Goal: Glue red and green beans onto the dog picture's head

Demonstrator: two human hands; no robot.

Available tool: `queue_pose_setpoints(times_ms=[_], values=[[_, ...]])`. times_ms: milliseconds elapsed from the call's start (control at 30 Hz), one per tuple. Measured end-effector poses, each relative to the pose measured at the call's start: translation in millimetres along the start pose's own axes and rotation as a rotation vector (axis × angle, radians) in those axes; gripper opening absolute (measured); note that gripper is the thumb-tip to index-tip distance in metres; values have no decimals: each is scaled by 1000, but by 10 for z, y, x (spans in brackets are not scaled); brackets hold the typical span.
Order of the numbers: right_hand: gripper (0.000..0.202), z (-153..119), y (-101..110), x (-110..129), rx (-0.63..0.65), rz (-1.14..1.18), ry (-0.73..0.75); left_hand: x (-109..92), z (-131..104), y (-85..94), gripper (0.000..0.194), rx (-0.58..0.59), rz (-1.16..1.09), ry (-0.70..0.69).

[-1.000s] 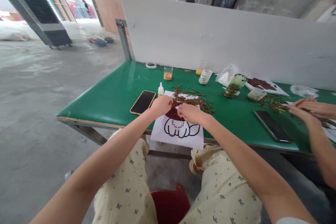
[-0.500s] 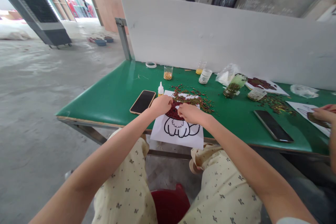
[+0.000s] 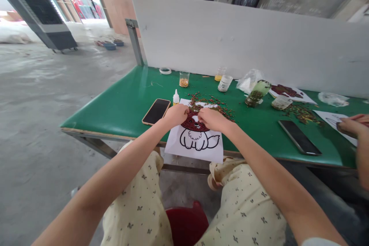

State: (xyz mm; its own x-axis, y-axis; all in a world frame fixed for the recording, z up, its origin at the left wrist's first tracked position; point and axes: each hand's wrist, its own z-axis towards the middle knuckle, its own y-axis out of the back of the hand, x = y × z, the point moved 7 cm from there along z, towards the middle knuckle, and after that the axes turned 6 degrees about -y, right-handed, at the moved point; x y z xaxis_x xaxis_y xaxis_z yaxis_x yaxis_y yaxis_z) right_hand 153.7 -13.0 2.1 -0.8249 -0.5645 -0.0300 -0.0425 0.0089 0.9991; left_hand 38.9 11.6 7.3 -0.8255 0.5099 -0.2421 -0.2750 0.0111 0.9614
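A sheet of paper (image 3: 175, 144) with a black-outlined animal drawing overhangs the table's front edge. Dark red beans (image 3: 190, 123) cover most of the drawn head, leaving a white patch round the nose and forehead. My left hand (image 3: 178, 115) rests at the head's left side, fingers curled down. On the other side my right hand (image 3: 211, 118) bends over the head with its fingertips pinched together. Anything between either hand's fingers is too small or hidden to make out. Loose red and green beans (image 3: 225, 109) lie scattered behind and right of my hands.
A glue bottle (image 3: 176, 97) and a phone (image 3: 157, 111) are beside my left hand. Cups (image 3: 184, 79) of grains stand farther back. To the right lie another phone (image 3: 299, 137), a tipped green cup (image 3: 258, 93) and a co-worker's hand (image 3: 353, 125) over another sheet.
My right hand has shifted slightly up and right, uncovering the drawn nose and more of the red beans. My left hand has barely moved. The co-worker's hands have moved a little left.
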Motion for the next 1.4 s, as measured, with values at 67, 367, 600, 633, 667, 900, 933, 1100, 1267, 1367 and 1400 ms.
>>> queue_pose_setpoints(times_ms=[67, 367, 600, 633, 667, 900, 933, 1100, 1267, 1367, 1400], values=[[12, 6, 62, -233, -83, -8, -89, 13, -1, 0, 30, 3, -5, 10], [15, -248, -97, -1517, -247, 20, -613, 62, -17, -2, 31, -4, -42, 20], [24, -540, -268, -1985, -261, 173, -780, 51, -28, 38, 34, 16, -34, 18], [25, -560, -284, -2002, -261, 179, -787, 57, -31, 44, 35, 20, -31, 21], [27, -573, -302, -2013, -258, 185, -793, 70, -34, 52, 35, 24, -30, 29], [41, -513, -486, -2025, -139, 247, -832, 165, -30, 78, 31, 28, -54, 34], [41, -484, -498, -2015, -137, 250, -825, 180, -27, 70, 31, 29, -57, 33], [36, -276, -478, -1864, -190, 208, -704, 253, -10, 14, 32, 23, -77, 39], [16, -71, -319, -1692, -331, 93, -640, 258, -11, 10, 31, 14, -81, 22], [12, 54, -253, -1659, -390, 85, -671, 263, -18, 15, 31, 7, -89, 16], [13, 98, -249, -1653, -395, 91, -679, 270, -19, 12, 31, 5, -94, 12]])
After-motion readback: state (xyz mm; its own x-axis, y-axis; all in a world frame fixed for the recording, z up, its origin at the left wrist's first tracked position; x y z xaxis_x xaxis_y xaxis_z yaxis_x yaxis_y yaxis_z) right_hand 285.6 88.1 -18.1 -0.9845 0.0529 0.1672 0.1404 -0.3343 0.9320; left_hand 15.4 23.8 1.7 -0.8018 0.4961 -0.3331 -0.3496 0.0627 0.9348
